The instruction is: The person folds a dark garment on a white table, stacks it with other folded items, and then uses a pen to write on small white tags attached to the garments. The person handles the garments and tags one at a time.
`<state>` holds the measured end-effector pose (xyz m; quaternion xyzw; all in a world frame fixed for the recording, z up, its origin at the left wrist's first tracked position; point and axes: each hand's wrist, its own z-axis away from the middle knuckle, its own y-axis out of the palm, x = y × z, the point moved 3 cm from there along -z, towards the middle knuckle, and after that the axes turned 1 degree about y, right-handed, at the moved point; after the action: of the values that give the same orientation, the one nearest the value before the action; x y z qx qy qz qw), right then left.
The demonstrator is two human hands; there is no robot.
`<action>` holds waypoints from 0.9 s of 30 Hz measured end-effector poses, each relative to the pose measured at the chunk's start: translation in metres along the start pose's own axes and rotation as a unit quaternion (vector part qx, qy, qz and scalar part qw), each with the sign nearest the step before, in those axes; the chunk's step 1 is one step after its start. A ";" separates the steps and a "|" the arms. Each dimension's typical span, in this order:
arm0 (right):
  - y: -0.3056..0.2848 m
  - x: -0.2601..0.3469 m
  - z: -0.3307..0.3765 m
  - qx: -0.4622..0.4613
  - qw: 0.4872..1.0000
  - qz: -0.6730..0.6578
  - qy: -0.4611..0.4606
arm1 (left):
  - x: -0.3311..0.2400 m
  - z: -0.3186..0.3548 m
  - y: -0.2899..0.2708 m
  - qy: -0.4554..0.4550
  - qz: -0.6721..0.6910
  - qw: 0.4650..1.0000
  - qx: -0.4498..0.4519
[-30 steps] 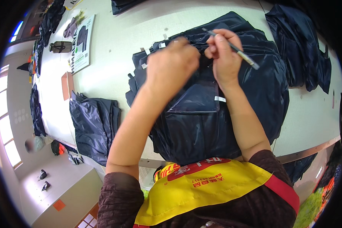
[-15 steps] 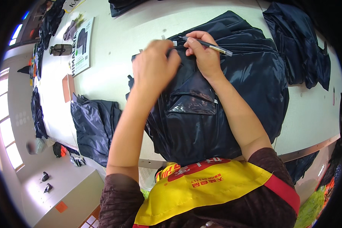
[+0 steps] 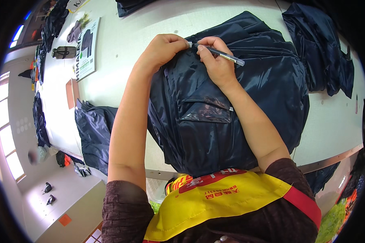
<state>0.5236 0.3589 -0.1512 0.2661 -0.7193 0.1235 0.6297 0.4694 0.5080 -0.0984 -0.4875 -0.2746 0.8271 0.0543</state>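
Navy jacket lies spread at the desk's near edge — left hand pinches a small white tag at its far end, right hand grips a pen, tip at that tag — another dark garment hangs over the near-left edge

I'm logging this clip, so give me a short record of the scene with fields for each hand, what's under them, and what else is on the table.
left hand: pinches a small white tag at the garment's top edge
right hand: holds a pen, tip at the tag
under the hands: dark navy garment, flapped pocket facing up
surface: white table
left of the garment: another navy piece hanging over the table edge
far left: printed sheet
upper right: more navy fabric
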 end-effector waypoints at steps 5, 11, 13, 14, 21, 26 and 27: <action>0.001 -0.004 0.001 -0.006 1.000 0.014 -0.022 | -0.002 0.005 0.000 -0.037 0.059 0.998 -0.005; 0.002 -0.004 0.000 0.000 0.999 0.030 -0.024 | 0.000 0.005 0.001 -0.032 0.058 0.998 -0.013; 0.001 -0.004 0.001 0.002 0.999 0.039 -0.022 | -0.011 0.011 0.000 -0.061 0.054 0.996 -0.019; 0.001 -0.004 0.001 0.003 0.999 0.043 -0.021 | -0.012 0.011 0.000 -0.062 0.057 0.996 -0.026; 0.003 -0.002 0.001 0.011 0.999 0.042 -0.016 | 0.008 0.000 0.002 -0.057 0.085 0.994 -0.045; 0.002 -0.004 0.001 0.005 0.999 0.045 -0.012 | 0.004 0.001 0.002 -0.065 0.087 0.993 -0.036; 0.001 -0.004 0.001 0.005 0.999 0.044 -0.012 | 0.000 0.001 0.000 -0.072 0.086 0.993 -0.031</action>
<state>0.5221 0.3605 -0.1555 0.2384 -0.7372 0.1513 0.6139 0.4683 0.5073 -0.0986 -0.4495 -0.2605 0.8528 -0.0519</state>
